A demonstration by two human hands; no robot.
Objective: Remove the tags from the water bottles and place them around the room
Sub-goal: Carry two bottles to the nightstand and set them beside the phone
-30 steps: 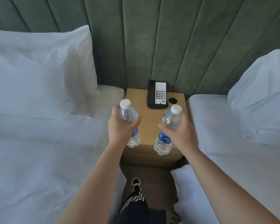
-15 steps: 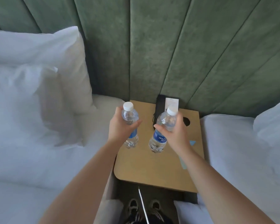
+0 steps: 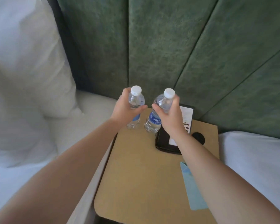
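Two small clear water bottles with white caps and blue labels are held side by side over the back left corner of a tan bedside table (image 3: pixel 136 172). My left hand (image 3: pixel 125 109) grips the left bottle (image 3: pixel 136 98) around its upper body. My right hand (image 3: pixel 170 113) grips the right bottle (image 3: pixel 153 122) just below the neck. Both bottles stand nearly upright, their bases at or just above the tabletop; contact cannot be told. No tag shows on either bottle.
A black telephone (image 3: pixel 165 141) with a white keypad panel lies on the table under my right wrist. A round black hole (image 3: pixel 199 138) and a light blue card (image 3: pixel 192 189) sit to the right. White beds and a pillow (image 3: pixel 26 62) flank the table; a green padded headboard (image 3: pixel 152 46) is behind.
I have stepped closer to the table. Both hands have carried the bottles forward and down, from in front of the table to its back left corner, and nearer each other.
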